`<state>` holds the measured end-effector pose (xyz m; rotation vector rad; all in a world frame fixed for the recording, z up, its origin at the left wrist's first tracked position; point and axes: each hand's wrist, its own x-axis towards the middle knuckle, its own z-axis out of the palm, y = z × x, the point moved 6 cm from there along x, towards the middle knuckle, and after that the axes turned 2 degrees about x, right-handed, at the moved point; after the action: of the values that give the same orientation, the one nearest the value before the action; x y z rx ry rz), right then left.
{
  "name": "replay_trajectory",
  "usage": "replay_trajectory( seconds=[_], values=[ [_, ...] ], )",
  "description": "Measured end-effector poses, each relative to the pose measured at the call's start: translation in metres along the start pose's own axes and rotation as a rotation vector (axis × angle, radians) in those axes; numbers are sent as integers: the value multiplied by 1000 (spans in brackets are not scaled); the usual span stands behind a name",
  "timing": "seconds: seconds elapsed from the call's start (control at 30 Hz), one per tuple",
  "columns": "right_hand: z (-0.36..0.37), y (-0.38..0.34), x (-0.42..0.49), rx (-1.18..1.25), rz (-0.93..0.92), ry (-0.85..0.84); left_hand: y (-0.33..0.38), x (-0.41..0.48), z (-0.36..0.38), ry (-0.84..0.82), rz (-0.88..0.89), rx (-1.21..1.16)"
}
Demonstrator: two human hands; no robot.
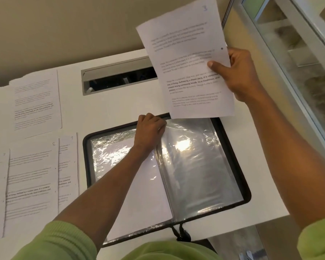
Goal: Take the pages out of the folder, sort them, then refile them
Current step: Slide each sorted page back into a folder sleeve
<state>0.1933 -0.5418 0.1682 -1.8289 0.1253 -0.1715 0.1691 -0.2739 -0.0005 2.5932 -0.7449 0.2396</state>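
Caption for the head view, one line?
Right hand holds a page marked 3 above the open folder; left hand grips the top of a clear sleeve.

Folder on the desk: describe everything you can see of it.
The folder is a dark-rimmed display book, lying open and flat on the white desk. Its clear plastic sleeves are glossy with glare. The left sleeve holds a white sheet; the right sleeve looks empty. The left hand pinches the right sleeve's top edge near the spine. A dark strap hangs at the near edge.
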Motion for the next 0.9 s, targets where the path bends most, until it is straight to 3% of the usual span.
replay_trajectory(
  seconds=[0.43,0.9],
  values=[
    [65,-6,54,-171,8,-263,-4,-4,-4,34,140,-17],
    [119,55,70,-248,202,-476,-6,0,-3,12,86,-58]
  ],
)
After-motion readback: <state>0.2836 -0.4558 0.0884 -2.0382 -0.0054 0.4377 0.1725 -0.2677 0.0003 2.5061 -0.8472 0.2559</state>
